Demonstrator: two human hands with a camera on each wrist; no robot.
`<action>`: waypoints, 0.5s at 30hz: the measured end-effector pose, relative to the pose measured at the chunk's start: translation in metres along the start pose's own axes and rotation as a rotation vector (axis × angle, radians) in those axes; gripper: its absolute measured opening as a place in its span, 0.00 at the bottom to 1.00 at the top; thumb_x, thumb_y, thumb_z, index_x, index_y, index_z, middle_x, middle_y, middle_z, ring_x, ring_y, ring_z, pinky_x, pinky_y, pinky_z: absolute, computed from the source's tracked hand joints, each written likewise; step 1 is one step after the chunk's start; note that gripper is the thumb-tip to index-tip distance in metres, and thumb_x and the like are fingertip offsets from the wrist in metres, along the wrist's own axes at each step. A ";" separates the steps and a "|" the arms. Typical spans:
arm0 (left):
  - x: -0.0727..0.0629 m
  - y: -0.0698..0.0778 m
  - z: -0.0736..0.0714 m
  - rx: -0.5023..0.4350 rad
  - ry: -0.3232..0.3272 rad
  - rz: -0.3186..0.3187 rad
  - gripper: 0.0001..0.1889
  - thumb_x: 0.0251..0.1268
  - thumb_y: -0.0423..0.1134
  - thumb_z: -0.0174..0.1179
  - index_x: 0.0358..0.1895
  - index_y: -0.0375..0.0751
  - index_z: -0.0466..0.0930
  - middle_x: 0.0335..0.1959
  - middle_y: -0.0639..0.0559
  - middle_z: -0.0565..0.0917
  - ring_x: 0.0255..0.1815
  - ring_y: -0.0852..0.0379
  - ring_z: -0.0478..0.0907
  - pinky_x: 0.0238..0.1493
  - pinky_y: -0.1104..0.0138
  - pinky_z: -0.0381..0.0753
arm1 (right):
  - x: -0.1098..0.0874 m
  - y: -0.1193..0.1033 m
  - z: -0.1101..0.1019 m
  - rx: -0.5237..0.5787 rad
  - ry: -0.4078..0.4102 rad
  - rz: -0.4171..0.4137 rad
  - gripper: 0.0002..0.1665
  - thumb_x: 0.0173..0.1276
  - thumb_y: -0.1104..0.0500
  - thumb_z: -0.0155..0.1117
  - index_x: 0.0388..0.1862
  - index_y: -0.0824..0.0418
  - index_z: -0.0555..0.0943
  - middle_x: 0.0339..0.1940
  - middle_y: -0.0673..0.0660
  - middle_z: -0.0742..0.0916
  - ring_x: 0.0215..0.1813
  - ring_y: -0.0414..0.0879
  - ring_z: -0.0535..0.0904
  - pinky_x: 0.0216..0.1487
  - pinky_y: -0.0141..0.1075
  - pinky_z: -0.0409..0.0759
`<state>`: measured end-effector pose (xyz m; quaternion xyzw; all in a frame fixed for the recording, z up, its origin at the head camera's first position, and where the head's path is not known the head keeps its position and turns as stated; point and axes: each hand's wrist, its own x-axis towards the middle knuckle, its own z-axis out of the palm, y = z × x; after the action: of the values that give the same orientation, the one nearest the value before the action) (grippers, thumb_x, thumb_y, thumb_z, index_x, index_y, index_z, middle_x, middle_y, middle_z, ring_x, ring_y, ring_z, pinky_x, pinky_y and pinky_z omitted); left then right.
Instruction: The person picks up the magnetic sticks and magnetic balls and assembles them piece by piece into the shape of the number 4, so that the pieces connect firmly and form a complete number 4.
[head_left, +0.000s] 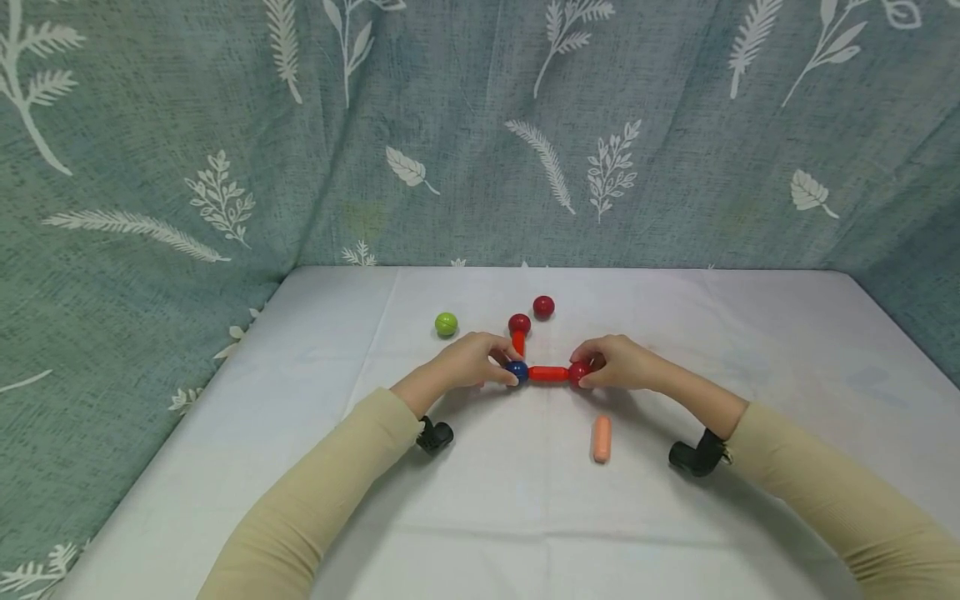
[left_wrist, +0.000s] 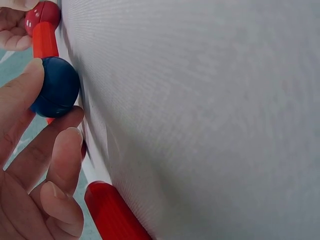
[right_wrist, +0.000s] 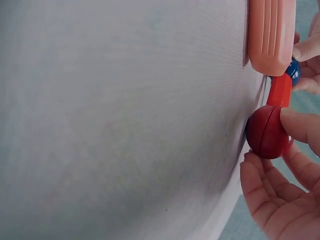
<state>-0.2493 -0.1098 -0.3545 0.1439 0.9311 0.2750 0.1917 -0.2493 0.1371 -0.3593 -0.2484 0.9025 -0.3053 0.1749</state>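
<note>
My left hand [head_left: 474, 360] pinches a blue ball [head_left: 517, 372] between thumb and fingers, low over the white cloth. A red rod [head_left: 549, 374] runs from it to a red ball [head_left: 578, 373], which my right hand [head_left: 621, 362] grips by thumb and fingertips. Behind the blue ball, a second red rod [head_left: 518, 343] reaches back to another red ball [head_left: 519, 324]; its near end is hidden by the left fingers. In the left wrist view, one more red rod [left_wrist: 116, 212] lies beside the left hand. The right wrist view shows a peach rod [right_wrist: 271, 35] near the joined pieces.
A loose red ball [head_left: 543, 307] and a green ball [head_left: 446, 324] sit farther back on the white-covered table [head_left: 300, 467]. Patterned grey-green fabric [head_left: 465, 133] hangs behind and at the sides. Each wrist wears a black camera [head_left: 697, 454].
</note>
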 end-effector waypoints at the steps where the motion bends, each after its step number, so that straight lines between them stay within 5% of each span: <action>1: 0.000 0.000 0.000 0.000 -0.001 -0.001 0.15 0.51 0.42 0.68 0.44 0.52 0.81 0.42 0.53 0.81 0.36 0.56 0.73 0.26 0.70 0.75 | 0.000 0.000 0.000 -0.001 0.002 0.000 0.16 0.56 0.64 0.66 0.44 0.65 0.79 0.34 0.55 0.82 0.34 0.44 0.74 0.35 0.31 0.74; 15: 0.002 -0.001 0.000 0.002 -0.003 0.000 0.15 0.51 0.42 0.68 0.44 0.52 0.81 0.42 0.53 0.81 0.38 0.55 0.73 0.27 0.70 0.75 | 0.000 -0.001 0.001 -0.006 0.005 0.013 0.16 0.56 0.64 0.66 0.44 0.65 0.78 0.34 0.55 0.82 0.34 0.44 0.74 0.35 0.31 0.75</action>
<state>-0.2508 -0.1098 -0.3554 0.1445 0.9312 0.2737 0.1927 -0.2486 0.1360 -0.3592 -0.2423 0.9054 -0.3021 0.1740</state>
